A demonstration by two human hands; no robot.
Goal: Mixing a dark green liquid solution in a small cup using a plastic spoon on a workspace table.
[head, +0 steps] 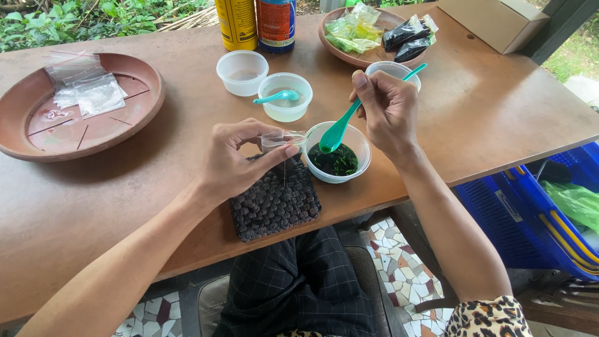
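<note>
Above the dark-green-filled cup (pixel 337 160), right hand (pixel 387 112) fingers clamped on teal spoon (pixel 339 130); left hand (pixel 234 159) fingers pinching clear bag (pixel 282 141).

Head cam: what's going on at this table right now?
A person sits at a brown table. The right hand holds a teal spoon with its bowl over a white cup of dark green bits. The left hand pinches a small clear plastic bag open beside that cup, above a dark woven mat. Further back stand a cup with a second teal spoon and an empty-looking cup.
</note>
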